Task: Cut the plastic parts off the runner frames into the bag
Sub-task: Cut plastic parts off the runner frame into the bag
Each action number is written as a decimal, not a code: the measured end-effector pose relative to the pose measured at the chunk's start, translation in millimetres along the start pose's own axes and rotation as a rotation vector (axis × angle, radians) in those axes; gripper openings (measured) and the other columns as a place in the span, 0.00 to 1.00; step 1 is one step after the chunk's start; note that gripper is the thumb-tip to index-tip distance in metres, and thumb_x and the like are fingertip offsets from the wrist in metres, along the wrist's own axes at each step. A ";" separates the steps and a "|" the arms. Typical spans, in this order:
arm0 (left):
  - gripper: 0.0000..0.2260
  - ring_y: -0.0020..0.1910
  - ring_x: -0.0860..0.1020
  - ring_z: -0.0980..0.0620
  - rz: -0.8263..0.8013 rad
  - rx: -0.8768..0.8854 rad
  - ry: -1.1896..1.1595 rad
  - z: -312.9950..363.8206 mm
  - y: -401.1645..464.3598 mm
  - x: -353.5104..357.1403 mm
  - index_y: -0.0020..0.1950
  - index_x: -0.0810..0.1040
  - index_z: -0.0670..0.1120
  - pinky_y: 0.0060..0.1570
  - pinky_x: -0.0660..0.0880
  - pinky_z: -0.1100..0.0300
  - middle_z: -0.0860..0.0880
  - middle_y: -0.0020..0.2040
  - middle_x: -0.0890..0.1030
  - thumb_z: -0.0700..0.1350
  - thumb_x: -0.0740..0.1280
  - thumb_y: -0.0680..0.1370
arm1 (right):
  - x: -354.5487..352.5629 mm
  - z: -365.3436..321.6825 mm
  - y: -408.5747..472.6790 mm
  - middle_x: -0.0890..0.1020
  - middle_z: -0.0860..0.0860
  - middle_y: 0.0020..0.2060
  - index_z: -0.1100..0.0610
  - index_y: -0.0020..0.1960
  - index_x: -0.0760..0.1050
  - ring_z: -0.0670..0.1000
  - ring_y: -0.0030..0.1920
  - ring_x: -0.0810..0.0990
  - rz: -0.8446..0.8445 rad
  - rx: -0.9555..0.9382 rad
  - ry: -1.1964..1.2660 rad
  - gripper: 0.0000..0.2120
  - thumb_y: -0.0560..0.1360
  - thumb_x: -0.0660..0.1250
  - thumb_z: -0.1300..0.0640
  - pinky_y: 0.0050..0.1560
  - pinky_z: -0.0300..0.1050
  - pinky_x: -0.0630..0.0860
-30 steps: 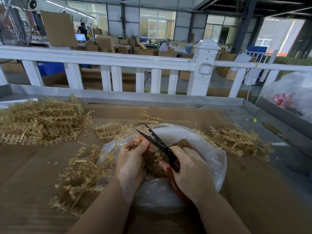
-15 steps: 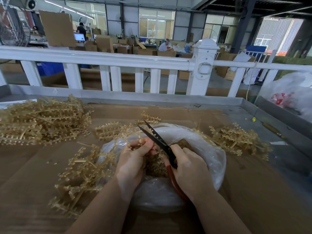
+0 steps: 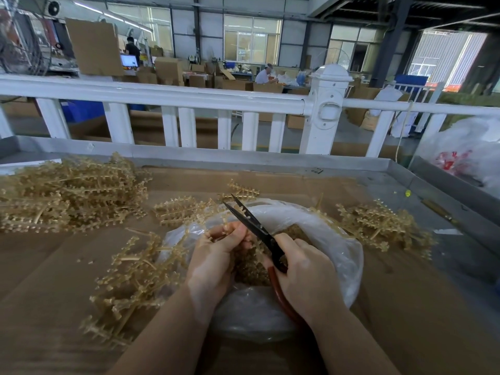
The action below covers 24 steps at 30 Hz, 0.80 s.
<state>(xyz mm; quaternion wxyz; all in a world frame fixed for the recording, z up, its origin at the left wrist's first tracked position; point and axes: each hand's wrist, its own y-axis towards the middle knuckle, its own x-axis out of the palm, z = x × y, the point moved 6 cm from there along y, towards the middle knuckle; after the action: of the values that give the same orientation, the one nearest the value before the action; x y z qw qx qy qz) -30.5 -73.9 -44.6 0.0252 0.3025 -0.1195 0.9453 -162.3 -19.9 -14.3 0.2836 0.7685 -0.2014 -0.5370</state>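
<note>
This was a factory floor, no question: a big steel-framed hall with high windows (image 3: 251, 39), stacked cardboard boxes (image 3: 167, 69) everywhere and workers (image 3: 263, 74) bent over packing tables in the distance. Up close, a white railing (image 3: 151, 94) fenced off a cardboard-lined bench (image 3: 405, 307) heaped with moulded runner frames (image 3: 67, 196).

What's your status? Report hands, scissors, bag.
Left hand pinching tan runner frame. Right hand gripping black red-handled scissors, blades parted. Clear plastic bag beneath, open. Nothing blocking.
</note>
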 end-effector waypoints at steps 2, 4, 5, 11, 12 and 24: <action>0.25 0.55 0.79 0.36 0.006 0.001 -0.019 -0.2 -0.8 -0.6 0.63 0.73 0.32 0.54 0.78 0.45 0.32 0.56 0.79 0.39 0.71 0.68 | 0.1 0.8 -0.2 0.78 0.46 0.32 0.53 0.49 0.78 0.46 0.32 0.76 -0.008 -0.001 0.003 0.09 0.72 0.69 0.50 0.36 0.34 0.67; 0.27 0.50 0.82 0.42 -0.023 -0.003 -0.040 -0.1 0.2 -0.4 0.63 0.75 0.34 0.43 0.79 0.53 0.37 0.54 0.81 0.42 0.70 0.66 | 0.7 1.1 -0.2 0.79 0.46 0.33 0.53 0.49 0.78 0.46 0.32 0.76 -0.014 -0.002 0.009 0.09 0.72 0.71 0.50 0.36 0.34 0.67; 0.26 0.50 0.83 0.43 -0.044 -0.012 -0.036 -0.5 0.6 0.1 0.63 0.76 0.35 0.42 0.78 0.54 0.39 0.54 0.82 0.45 0.70 0.66 | 1.0 0.9 -0.2 0.78 0.46 0.32 0.53 0.49 0.78 0.46 0.32 0.76 -0.016 -0.002 0.003 0.09 0.72 0.71 0.50 0.36 0.33 0.67; 0.21 0.48 0.84 0.44 -0.006 -0.010 -0.054 -1.8 3.3 -2.7 0.60 0.78 0.40 0.42 0.77 0.53 0.41 0.51 0.84 0.51 0.69 0.71 | 1.9 -0.2 -1.1 0.78 0.44 0.32 0.51 0.48 0.78 0.43 0.33 0.75 0.001 -0.010 -0.009 0.11 0.69 0.74 0.49 0.37 0.31 0.64; 0.18 0.46 0.84 0.45 -0.009 -0.018 -0.079 -2.5 4.4 -2.9 0.59 0.78 0.41 0.39 0.79 0.54 0.42 0.49 0.84 0.48 0.69 0.73 | 1.9 -0.3 -1.2 0.79 0.44 0.33 0.51 0.48 0.78 0.44 0.33 0.76 -0.001 -0.011 -0.004 0.11 0.69 0.74 0.49 0.37 0.31 0.65; 0.16 0.38 0.84 0.48 -0.116 0.023 -0.023 -3.8 12.5 -3.2 0.50 0.78 0.37 0.34 0.79 0.61 0.42 0.40 0.84 0.35 0.72 0.63 | 3.6 4.0 -0.6 0.80 0.47 0.39 0.53 0.53 0.78 0.47 0.40 0.78 -0.065 0.021 0.047 0.11 0.73 0.67 0.49 0.43 0.34 0.70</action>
<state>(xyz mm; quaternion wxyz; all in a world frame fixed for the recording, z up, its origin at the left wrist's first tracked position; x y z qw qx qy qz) -31.5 -85.0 -52.0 0.0750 0.3199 -0.0911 0.9401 -164.9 -22.5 -18.3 0.2626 0.7899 -0.1754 -0.5256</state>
